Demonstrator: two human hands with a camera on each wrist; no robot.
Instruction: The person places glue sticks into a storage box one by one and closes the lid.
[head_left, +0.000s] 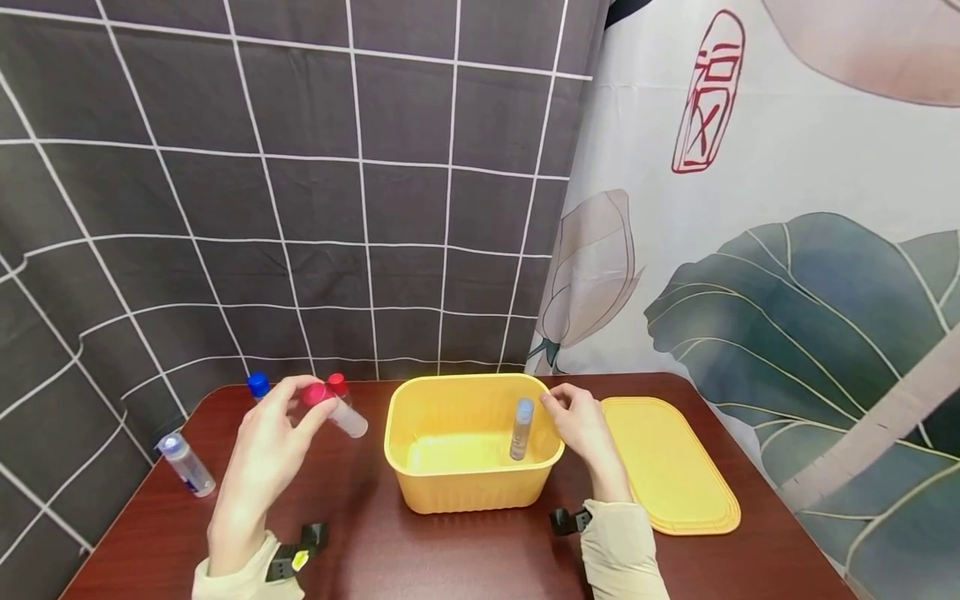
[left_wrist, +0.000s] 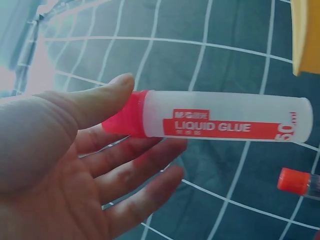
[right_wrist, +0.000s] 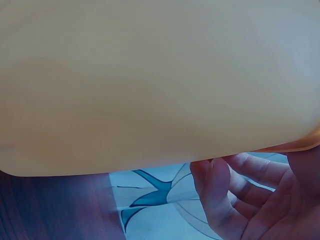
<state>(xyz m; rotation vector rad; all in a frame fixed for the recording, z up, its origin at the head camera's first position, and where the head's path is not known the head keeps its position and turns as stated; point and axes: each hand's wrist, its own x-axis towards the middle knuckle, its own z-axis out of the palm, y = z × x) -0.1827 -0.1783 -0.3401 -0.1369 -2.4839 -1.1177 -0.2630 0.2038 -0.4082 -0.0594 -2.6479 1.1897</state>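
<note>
My left hand pinches a liquid glue bottle by its red cap, thumb on one side and fingers on the other. The bottle is tilted above the table, its white body pointing right. At the right rim of a yellow bin, my right hand pinches the edge between thumb and finger. Inside the bin, a clear bottle with a light blue cap leans near the right wall. The bin's wall fills most of the right wrist view and hides some fingertips.
Behind my left hand stand a blue-capped bottle and a red-capped bottle. A clear bottle is near the table's left edge. The yellow lid lies right of the bin. A dark grid curtain hangs behind the table.
</note>
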